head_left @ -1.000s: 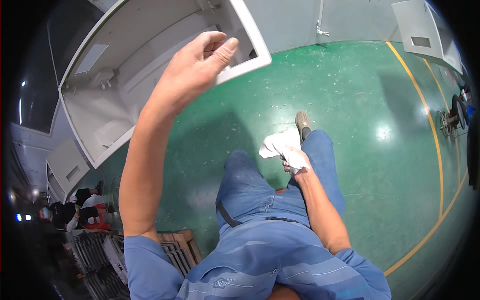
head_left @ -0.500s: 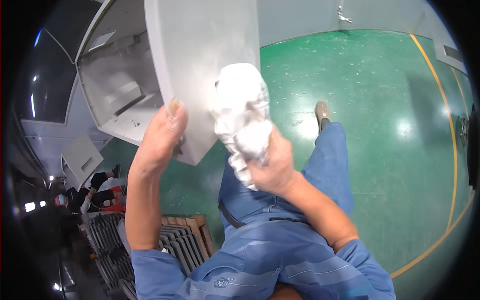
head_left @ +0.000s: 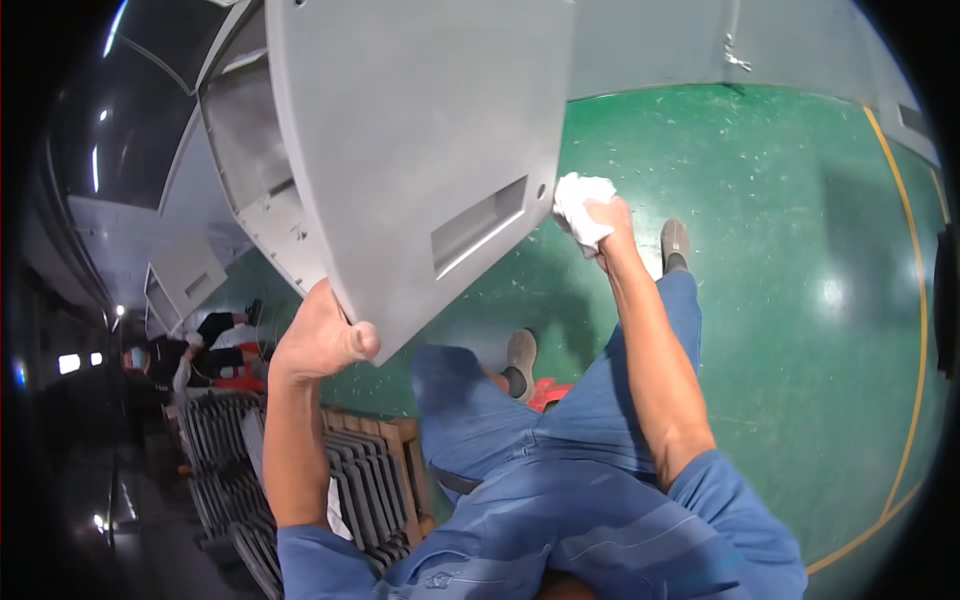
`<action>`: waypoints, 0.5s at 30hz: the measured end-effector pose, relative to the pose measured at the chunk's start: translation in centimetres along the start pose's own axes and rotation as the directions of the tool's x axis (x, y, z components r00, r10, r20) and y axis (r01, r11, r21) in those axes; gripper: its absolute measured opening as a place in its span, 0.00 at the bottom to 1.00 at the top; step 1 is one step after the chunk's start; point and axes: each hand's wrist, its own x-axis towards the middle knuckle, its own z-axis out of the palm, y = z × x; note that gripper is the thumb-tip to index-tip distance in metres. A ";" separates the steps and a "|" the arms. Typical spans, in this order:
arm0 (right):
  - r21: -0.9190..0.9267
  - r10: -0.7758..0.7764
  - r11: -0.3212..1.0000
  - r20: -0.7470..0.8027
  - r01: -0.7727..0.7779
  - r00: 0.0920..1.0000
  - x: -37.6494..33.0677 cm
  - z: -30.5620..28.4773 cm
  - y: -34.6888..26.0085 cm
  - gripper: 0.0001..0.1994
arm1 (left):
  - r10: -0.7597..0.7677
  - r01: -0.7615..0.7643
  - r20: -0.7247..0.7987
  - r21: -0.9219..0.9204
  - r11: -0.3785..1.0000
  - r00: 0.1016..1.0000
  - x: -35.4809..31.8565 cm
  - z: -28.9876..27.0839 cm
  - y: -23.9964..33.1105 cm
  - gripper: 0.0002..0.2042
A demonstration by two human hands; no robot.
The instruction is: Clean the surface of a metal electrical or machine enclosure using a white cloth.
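A large light-grey panel (head_left: 410, 130) with a rectangular recess and a small round hole stands tilted in front of me. My left hand (head_left: 322, 335) grips its lower left corner; the thumb lies at the near edge and the other fingers are hidden. A crumpled white cloth (head_left: 580, 205) is bunched in my right hand (head_left: 612, 222), against or very close to the panel's right edge beside the hole. Behind the panel, on the left, the hollow inside of a grey housing (head_left: 255, 150) shows.
Dark grey ribbed parts (head_left: 365, 480) are stacked on the left by a wooden pallet (head_left: 408, 450). Farther off, a person in dark clothes (head_left: 205, 350) sits near another grey panel (head_left: 190, 280). A yellow line (head_left: 915, 270) crosses the green floor on the right.
The grey panel has turned, so its recessed face now shows. My right hand has carried the cloth rightward and away from me to the panel's edge. My left hand now holds the corner.
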 end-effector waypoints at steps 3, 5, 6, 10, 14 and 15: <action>-0.088 -0.442 0.897 -0.147 0.433 0.885 -3.2 0.8 -0.9 0.09 | 0.043 -0.045 -0.041 -0.052 0.998 0.998 0.0 0.1 -2.3 0.57; -0.217 -0.700 0.696 0.005 0.684 0.714 -10.0 4.5 -4.4 0.16 | 0.127 -0.130 -0.026 -0.204 0.970 0.992 -0.5 -1.0 -4.0 0.58; -0.277 -0.956 0.265 0.050 0.923 0.290 -11.6 6.2 -5.6 0.22 | 0.151 -0.155 -0.032 -0.207 0.966 0.988 -1.0 -0.8 -3.5 0.57; -0.388 -0.947 0.023 0.288 0.922 0.144 -14.4 10.9 -8.2 0.28 | 0.085 -0.101 -0.068 -0.299 0.949 0.994 -1.6 -0.7 -3.8 0.55; -0.664 -0.709 0.506 0.043 0.550 0.704 -0.9 8.4 -4.6 0.19 | 0.147 -0.141 0.060 -0.094 0.986 0.987 1.2 -1.1 -2.9 0.56; -0.682 -0.301 0.688 0.043 0.248 0.953 2.4 6.3 -3.1 0.20 | 0.125 -0.123 0.036 -0.061 0.991 0.991 1.2 -1.2 -2.8 0.56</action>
